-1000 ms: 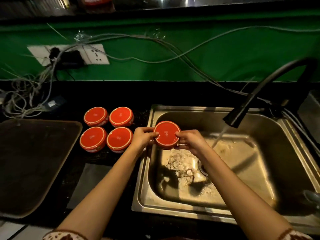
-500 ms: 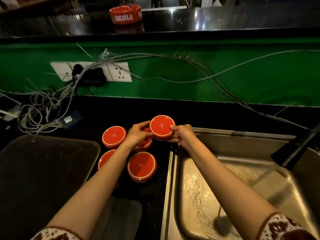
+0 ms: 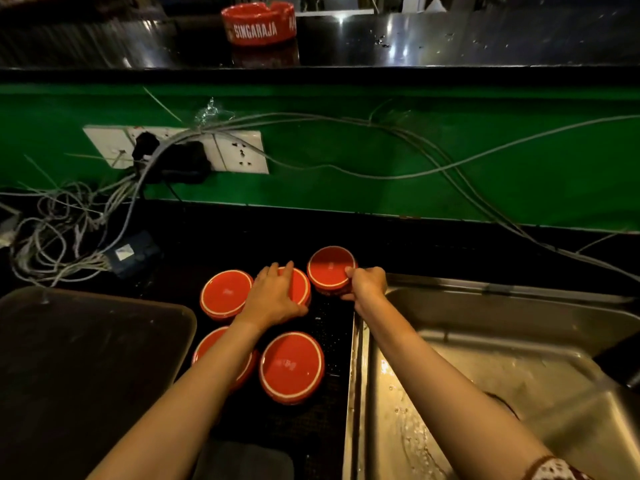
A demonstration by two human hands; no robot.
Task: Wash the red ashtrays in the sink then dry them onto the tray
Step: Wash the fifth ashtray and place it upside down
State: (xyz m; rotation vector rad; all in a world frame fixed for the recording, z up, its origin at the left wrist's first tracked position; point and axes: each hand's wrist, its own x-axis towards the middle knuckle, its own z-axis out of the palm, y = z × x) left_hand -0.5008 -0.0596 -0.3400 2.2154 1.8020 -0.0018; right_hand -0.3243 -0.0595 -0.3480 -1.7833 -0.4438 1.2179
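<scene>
The right hand (image 3: 365, 284) was clamped, thumb and fingers, on the near edge of the held ashtray (image 3: 329, 268), upside down just beyond the sink (image 3: 485, 296) corner. Whether it touched the counter could not be told. The left hand (image 3: 275, 299) lay with fingers straight and apart on the 2nd ashtray (image 3: 302, 284). A 3rd ashtray (image 3: 225, 294) sat just left of that hand, a 4th ashtray (image 3: 291, 367) nearer than it, and the tray (image 3: 86, 358) well left.

The upturned ashtrays (image 3: 291, 367) look like glossy, smooth red glazed ceramic. At the right end of the black counter (image 3: 225, 233), the sink (image 3: 502, 296) is dull, wet stainless metal. At the left end, the tray (image 3: 86, 358) looks dark, matt and scuffed.
</scene>
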